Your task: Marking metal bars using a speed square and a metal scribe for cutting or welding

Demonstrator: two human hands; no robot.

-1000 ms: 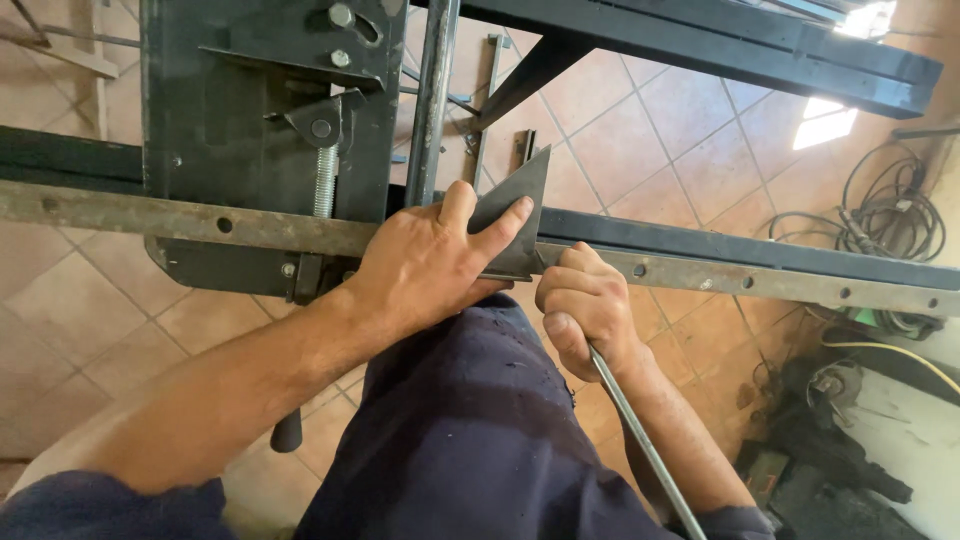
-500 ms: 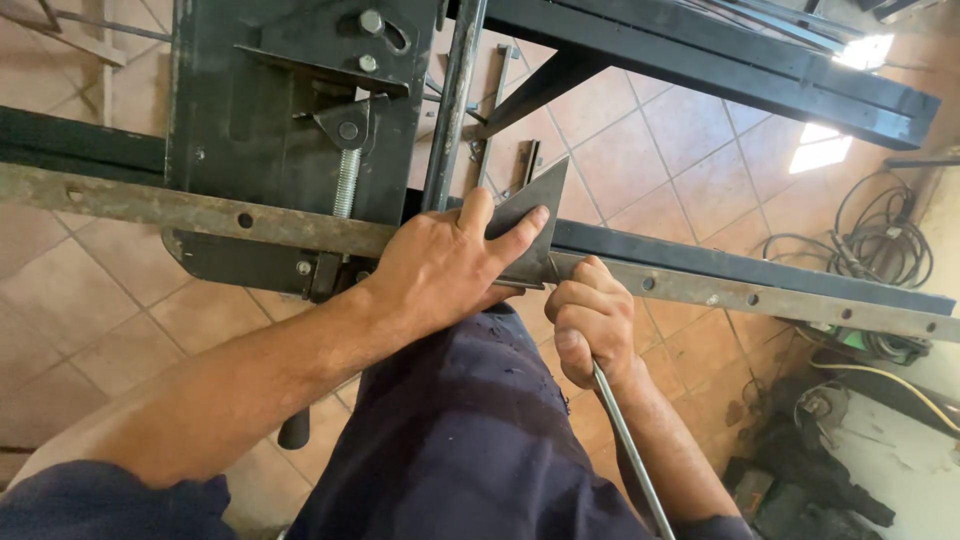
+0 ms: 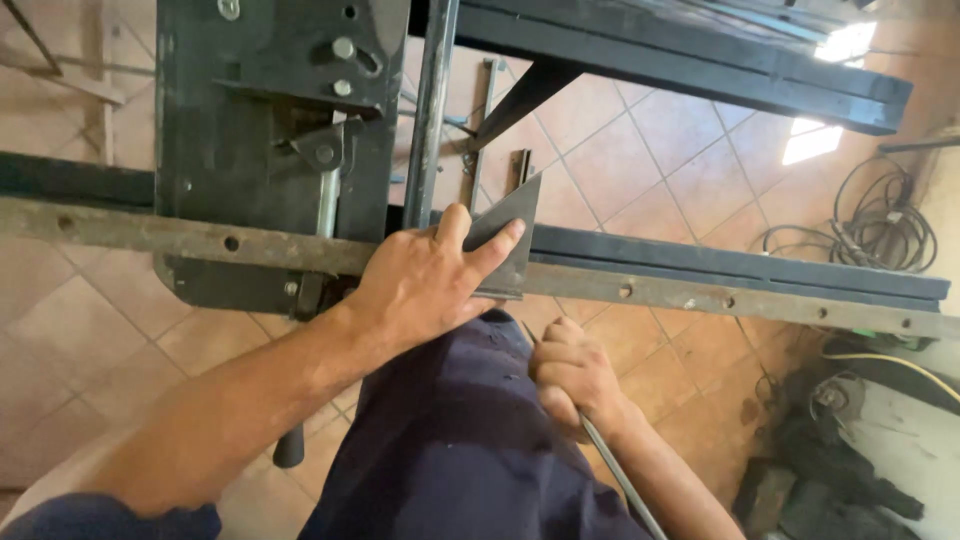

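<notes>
Dark triangular steel plate stands upright on the long rusty punched flat bar, which runs left-right. Left hand is on it, fingers spread, pressing it to the bar. Right hand sits lower, nearer the body, fist clamped on a thin grey metal rod. Terracotta tile floor below.

Coiled cables on tiled floor
</notes>
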